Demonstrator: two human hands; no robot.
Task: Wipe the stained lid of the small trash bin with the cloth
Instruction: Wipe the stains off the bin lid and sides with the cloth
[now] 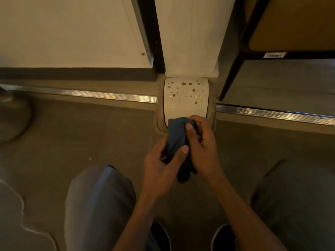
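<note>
Fingers of the left hand (163, 165) curl around the lower part of a dark blue cloth (176, 140), the thumb pressed flat across its front; those of the right hand (203, 144) close on the cloth's upper bunch, thumb laid over the fold, so both hands grip the same cloth between them. Farther left, a grey trouser leg (97, 205) bends up from the floor (81, 134), and a ribbed metal strip (90, 95) runs across it. Just beyond the hands stands the small trash bin (212, 113), its white lid (186, 98) spotted with brown stains, the cloth's top edge overlapping the lid's near end. To the right rises a dark chair leg (233, 73).
</note>
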